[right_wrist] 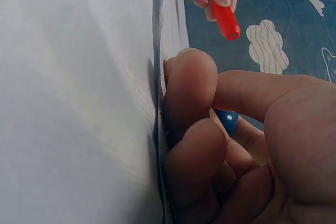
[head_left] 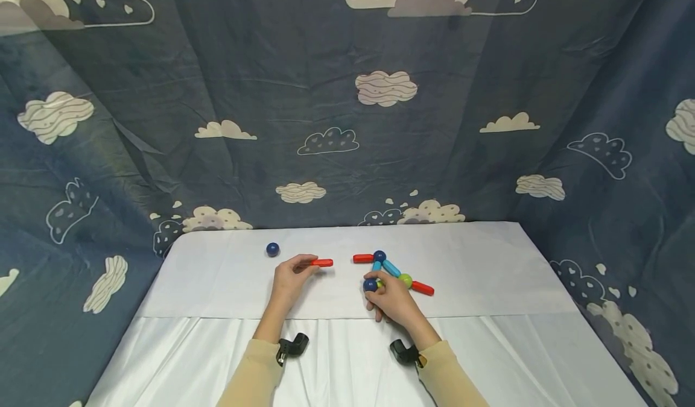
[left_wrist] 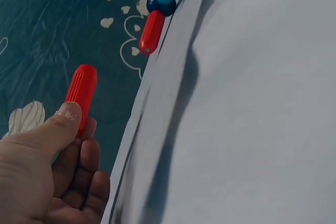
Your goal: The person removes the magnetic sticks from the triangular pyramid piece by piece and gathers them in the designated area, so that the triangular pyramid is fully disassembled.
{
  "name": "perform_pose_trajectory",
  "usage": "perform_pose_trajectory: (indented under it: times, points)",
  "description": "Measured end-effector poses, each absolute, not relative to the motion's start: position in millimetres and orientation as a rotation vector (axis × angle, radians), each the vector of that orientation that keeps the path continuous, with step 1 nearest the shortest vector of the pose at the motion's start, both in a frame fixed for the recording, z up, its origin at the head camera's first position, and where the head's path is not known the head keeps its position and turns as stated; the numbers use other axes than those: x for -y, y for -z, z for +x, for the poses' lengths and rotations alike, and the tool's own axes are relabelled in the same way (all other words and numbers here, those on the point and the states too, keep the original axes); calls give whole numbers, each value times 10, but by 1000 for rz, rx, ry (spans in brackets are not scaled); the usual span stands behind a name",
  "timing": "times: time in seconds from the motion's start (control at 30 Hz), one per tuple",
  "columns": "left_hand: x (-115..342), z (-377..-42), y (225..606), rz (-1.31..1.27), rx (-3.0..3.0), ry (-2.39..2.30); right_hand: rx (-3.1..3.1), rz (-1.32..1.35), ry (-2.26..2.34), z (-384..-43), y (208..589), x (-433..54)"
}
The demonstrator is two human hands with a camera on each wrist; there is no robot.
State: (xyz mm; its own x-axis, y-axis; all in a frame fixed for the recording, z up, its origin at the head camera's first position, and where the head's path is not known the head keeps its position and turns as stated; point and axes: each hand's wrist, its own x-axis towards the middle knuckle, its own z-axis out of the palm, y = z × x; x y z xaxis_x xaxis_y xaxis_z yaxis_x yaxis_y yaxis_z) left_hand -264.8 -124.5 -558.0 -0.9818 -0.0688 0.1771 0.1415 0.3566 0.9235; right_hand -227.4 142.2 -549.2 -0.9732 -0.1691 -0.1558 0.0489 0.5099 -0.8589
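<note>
Pinching a red rod [head_left: 323, 263] between thumb and fingers, the left hand [head_left: 290, 279] is closed only at its tips, and we see the rod's free end jut out towards the right. In the left wrist view we find the thumb pressed on the ridged rod while the other fingers curl loosely below it.

The right hand [head_left: 392, 298] has its fingers drawn in around the near end of a ball-and-rod structure [head_left: 391, 268], gripping it at a lower dark blue ball [head_left: 370, 284] (a yellow-green piece peeks out beside it, mostly hidden from us). From an upper dark blue ball [head_left: 379, 255], we trace a red arm [head_left: 362, 258] pointing left and two light blue rods running nearer; one reaches a yellow-green ball [head_left: 405, 280], which carries another red arm [head_left: 422, 288]. The held rod is apart from this structure.

Beyond the left hand, we see a loose dark blue ball [head_left: 272, 249] on the white cloth [head_left: 478, 268]. Behind everything, we face a cloud-patterned curtain [head_left: 304, 51].
</note>
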Motion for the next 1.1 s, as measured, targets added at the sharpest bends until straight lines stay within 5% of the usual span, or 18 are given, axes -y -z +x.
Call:
perform_pose_trajectory:
  times: [0.63,1.1]
  points:
    - [1284,-3067,5655,91,2509,1507,-2518,-92,1447,-2260,5474,-1426]
    - [1203,-3074,5629,67,2545,1378,-2526,-117,1458,-2266,5489,-1433]
